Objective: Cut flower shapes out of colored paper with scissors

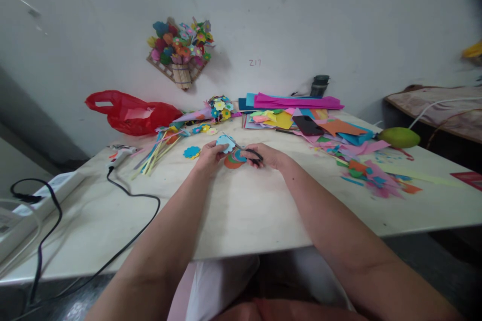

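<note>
Between thumb and fingers, my left hand pinches a light blue paper flower with a scalloped edge. My right hand is closed around the black handles of a pair of scissors. The blades point left toward the flower's edge; whether they touch the paper I cannot tell. Below the two hands lie several round paper pieces, orange and other colours, partly hidden by my fingers. A darker blue paper flower rests on the table just left of my left hand, over a bit of yellow.
Paper strips and a glue gun with a black cord lie left, near a red plastic bag. Paper sheets, a phone and scraps cover the right. A power strip sits at the left edge.
</note>
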